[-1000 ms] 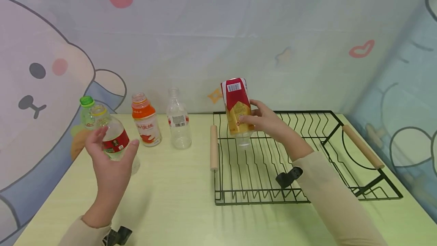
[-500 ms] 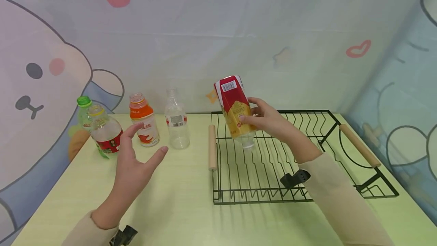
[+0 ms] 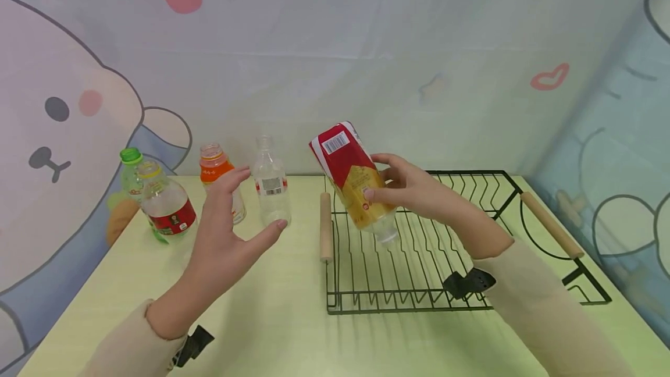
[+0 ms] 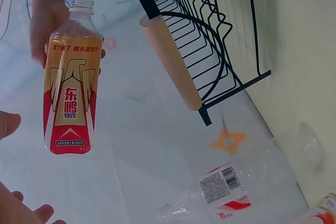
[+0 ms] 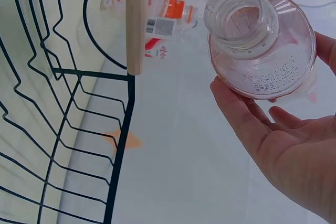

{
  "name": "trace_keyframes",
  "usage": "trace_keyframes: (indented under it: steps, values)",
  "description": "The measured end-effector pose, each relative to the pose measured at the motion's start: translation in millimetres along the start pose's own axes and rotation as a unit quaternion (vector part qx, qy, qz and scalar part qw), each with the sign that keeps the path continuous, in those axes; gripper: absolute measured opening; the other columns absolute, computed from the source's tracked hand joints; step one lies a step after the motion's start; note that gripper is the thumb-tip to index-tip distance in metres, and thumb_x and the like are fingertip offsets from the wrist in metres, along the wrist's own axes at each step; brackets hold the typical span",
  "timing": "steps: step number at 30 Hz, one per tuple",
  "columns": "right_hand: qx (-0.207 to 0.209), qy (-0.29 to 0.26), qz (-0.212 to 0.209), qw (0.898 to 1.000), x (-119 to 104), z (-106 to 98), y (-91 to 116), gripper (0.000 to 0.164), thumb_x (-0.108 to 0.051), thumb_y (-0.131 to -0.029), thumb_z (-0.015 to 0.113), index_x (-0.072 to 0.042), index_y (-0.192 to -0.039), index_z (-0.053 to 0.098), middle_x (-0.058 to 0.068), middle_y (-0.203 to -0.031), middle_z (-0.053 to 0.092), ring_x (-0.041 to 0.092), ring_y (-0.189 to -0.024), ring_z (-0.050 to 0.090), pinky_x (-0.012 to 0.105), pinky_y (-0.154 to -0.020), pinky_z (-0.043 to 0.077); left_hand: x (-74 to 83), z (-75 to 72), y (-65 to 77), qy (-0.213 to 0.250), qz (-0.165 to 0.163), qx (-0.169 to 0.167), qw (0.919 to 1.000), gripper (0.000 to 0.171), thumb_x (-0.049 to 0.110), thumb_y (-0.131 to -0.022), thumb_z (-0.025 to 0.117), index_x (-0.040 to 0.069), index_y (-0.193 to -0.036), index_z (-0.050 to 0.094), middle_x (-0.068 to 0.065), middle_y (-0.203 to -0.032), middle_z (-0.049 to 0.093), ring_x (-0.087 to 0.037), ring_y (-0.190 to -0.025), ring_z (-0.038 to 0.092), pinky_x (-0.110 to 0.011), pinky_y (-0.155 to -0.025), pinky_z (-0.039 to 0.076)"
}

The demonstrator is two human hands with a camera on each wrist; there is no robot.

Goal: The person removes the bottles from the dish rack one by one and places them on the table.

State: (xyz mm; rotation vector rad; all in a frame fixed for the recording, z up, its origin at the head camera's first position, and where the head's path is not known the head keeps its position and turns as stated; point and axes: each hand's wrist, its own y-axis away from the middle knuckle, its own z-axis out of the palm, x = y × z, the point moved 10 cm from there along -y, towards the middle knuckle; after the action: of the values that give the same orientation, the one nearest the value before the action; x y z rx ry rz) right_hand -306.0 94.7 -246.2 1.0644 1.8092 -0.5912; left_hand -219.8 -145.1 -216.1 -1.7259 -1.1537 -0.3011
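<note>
My right hand (image 3: 413, 188) grips a red and gold plastic bottle (image 3: 356, 176) around its gold part. It is tilted upside down above the black wire rack, its open neck (image 5: 241, 22) pointing down toward the right. My left hand (image 3: 225, 243) is held up over the table with thumb and fingers spread apart, holding nothing. Behind that hand stand a bottle with an orange label (image 3: 238, 205), partly hidden, and a clear bottle (image 3: 272, 191) with a small barcode label. In the left wrist view the red and gold bottle (image 4: 73, 93) shows its front label.
The black wire dish rack (image 3: 413, 260) with wooden handles (image 3: 326, 226) sits on the pale table (image 3: 282, 330). At the left stand a bottle with a red label (image 3: 170, 214) and a green-capped bottle (image 3: 131, 173). A patterned curtain (image 3: 293, 45) hangs behind.
My left hand has moved right, away from the red-labelled bottle, past the orange-labelled one. The red and gold bottle in my right hand has tilted further, its base leaning left.
</note>
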Motion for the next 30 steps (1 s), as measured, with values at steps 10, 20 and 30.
trace_keyframes:
  steps: [10, 20, 30]
  values:
    - [-0.047, 0.014, -0.018, 0.999, -17, 12, 8, 0.069, -0.022, -0.093, 0.062, -0.01, -0.149, 0.025, 0.018, -0.125, 0.053, 0.031, -0.109, 0.057, 0.043, -0.088, 0.052, 25.3, 25.0, -14.7, -0.047, 0.044, -0.07, 0.9955, 0.078, 0.02, -0.076, 0.081, 0.012, -0.141, 0.039, -0.001, -0.15, 0.033, -0.022, -0.138, 0.027, -0.055, -0.102, 0.038]
    - [-0.065, 0.042, -0.004, 0.997, -15, 21, 13, 0.067, -0.025, -0.091, 0.064, -0.013, -0.147, 0.029, 0.015, -0.121, 0.055, 0.028, -0.104, 0.061, 0.041, -0.086, 0.054, 55.7, 41.7, -17.1, -0.094, 0.158, -0.094, 0.9786, 0.074, 0.023, -0.072, 0.084, 0.009, -0.134, 0.047, -0.007, -0.143, 0.042, -0.025, -0.134, 0.035, -0.06, -0.111, 0.021]
    - [-0.086, 0.092, 0.008, 0.992, -11, 28, 18, 0.07, -0.032, -0.089, 0.066, -0.013, -0.147, 0.03, 0.012, -0.122, 0.057, 0.026, -0.103, 0.061, 0.04, -0.087, 0.052, 66.8, 57.6, -12.8, -0.125, 0.229, -0.115, 0.9585, 0.069, 0.026, -0.07, 0.084, 0.007, -0.128, 0.051, -0.011, -0.139, 0.047, -0.027, -0.134, 0.038, -0.062, -0.111, 0.019]
